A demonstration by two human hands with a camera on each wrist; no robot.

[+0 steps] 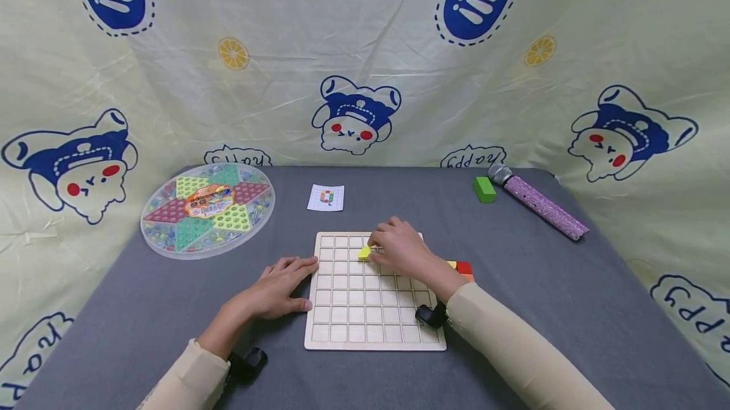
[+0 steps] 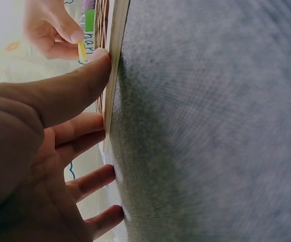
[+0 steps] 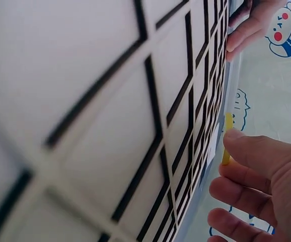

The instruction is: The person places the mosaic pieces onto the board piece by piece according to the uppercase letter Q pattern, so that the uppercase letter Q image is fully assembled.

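Note:
A pale wooden grid board [image 1: 348, 318] lies on the grey tabletop in the head view. Along its left edge rests my left hand [image 1: 279, 289], thumb and fingers extended; the left wrist view shows thumb and fingertips touching the board's side. My right hand [image 1: 402, 248] is over the upper part of the board, pinching a thin yellow tile [image 1: 364, 253] between thumb and finger. Seen edge-on in the right wrist view, the yellow tile [image 3: 226, 155] stands upright in that pinch. Whether it touches the board I cannot tell.
Red, orange and yellow pieces [image 1: 464, 268] lie right of the board, partly behind my right forearm. A small pattern card [image 1: 326, 198] is beyond the board. A round Chinese checkers set [image 1: 194, 239] sits far left; a green block [image 1: 484, 189] and glittery microphone [image 1: 542, 204] lie far right.

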